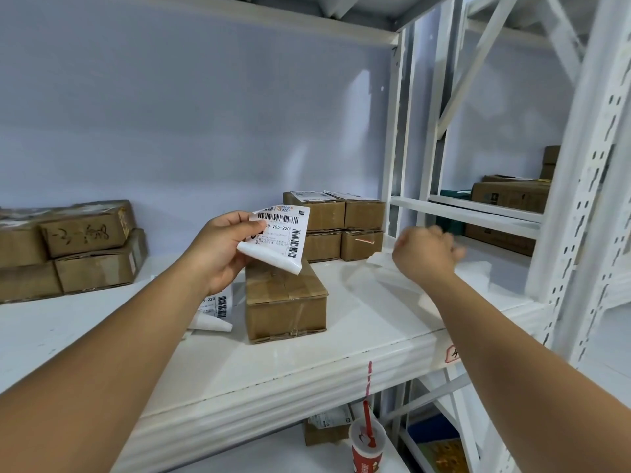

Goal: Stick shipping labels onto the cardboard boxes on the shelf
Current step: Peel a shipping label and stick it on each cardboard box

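Left grip (222,250), a bare hand, pinches a shipping label (278,233) by its left edge between thumb and fingers, printed side facing the camera, with barcodes and "V05-220" readable; its lower edge curls up and shows the white back. At the far left of the shelf (341,336) stands a stack of closed cardboard boxes (85,244), one with dark handwriting on its side. Under the left wrist a second label (215,308) lies on the shelf, one corner curled. Just right of it sits a closed box (285,302) taped along the top, its contents hidden; the held label hangs directly above its far end, and whether the two touch cannot be told. Behind it, against the wall, four closed boxes (334,227) are stacked two on two, the upper pair each bearing a white label on top. Right grip (426,254) hovers over the shelf's right part, blurred, fingers curled; whether it holds anything cannot be told. White crumpled paper (471,271) lies on the shelf beside it. In the next bay stand more boxes (508,199). On the lower level, a red paper cup (367,445) holds a red straw.
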`<state>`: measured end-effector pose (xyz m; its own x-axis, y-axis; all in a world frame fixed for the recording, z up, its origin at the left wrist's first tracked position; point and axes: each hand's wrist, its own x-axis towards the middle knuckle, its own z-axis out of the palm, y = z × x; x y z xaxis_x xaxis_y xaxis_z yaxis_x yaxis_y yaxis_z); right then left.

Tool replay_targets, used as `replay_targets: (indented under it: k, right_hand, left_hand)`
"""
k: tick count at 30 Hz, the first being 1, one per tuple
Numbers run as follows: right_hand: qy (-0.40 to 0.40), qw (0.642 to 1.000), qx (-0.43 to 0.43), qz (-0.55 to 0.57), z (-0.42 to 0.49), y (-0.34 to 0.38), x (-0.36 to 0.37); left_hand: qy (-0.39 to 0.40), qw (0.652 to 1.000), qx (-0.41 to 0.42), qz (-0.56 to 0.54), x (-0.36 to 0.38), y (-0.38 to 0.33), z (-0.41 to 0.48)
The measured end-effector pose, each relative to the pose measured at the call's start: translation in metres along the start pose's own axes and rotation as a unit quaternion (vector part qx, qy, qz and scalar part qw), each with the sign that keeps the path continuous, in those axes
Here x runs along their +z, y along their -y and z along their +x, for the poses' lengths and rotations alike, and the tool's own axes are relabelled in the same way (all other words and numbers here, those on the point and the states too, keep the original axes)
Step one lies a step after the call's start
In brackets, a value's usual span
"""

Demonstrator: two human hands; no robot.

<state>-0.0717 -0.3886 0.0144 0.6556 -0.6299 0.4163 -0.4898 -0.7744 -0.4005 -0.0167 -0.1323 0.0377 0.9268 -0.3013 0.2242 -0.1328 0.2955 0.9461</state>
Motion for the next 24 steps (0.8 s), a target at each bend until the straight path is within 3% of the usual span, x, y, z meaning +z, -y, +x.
replay_targets:
  k: [3,6,10,15,21,24]
  right_hand:
    - [0.067,0.976,-0.04,0.202,-0.007,0.018,-0.003]
    - [0.109,0.938,-0.077,0.321,-0.017,0.041,-0.009]
    - [0.223,0.837,-0.085,0.493,-0.021,0.073,-0.012]
    - [0.315,0.726,-0.073,0.607,-0.027,0.101,-0.013]
    - [0.251,0.748,-0.085,0.608,-0.03,0.114,0.009]
    - [0.249,0.729,-0.082,0.632,-0.031,0.108,0.018]
  left_hand:
    - [-0.001,1.0,-0.001,-0.001,0.0,0.0,0.0]
    - [-0.001,1.0,-0.002,-0.01,0.0,-0.001,-0.001]
    - [-0.019,1.0,0.007,-0.013,-0.001,0.0,0.001]
    - [-0.062,0.997,0.018,-0.04,-0.003,0.0,0.006]
    - [-0.023,0.999,0.006,-0.047,0.0,0.001,0.006]
    - [-0.006,1.0,0.012,0.002,0.0,0.001,0.007]
